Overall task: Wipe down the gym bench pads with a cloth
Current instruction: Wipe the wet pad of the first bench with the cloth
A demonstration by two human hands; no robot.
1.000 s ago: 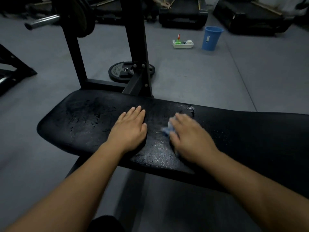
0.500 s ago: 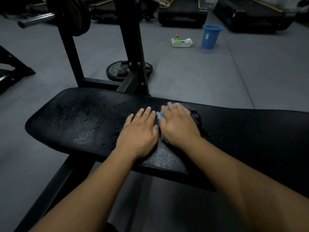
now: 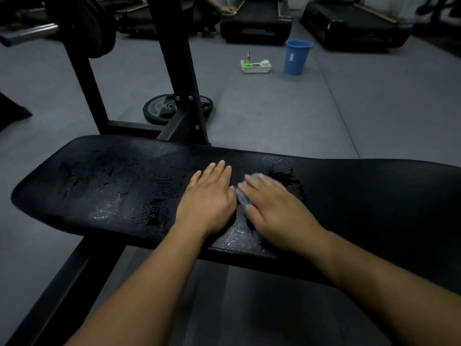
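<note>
**Blue cloth (image 3: pixel 243 199) pressed flat on pad (image 3: pixel 112 186)**

L hand (image 3: pixel 207 201) lies palm down on the black pad, fingers straight & close together, holding nothing. R hand (image 3: pixel 272 208) sits just beside it, fingers stretched out over the cloth, pressing it onto the pad. Only the cloth's edge shows by the thumb, blurred. Pad glistens w/ wet streaks around both hands. Behind it: rack upright (image 3: pixel 174 58), weight plate (image 3: pixel 159 109) on the floor, further off a white tray (image 3: pixel 255 68) & blue bucket (image 3: pixel 296 57).
</note>
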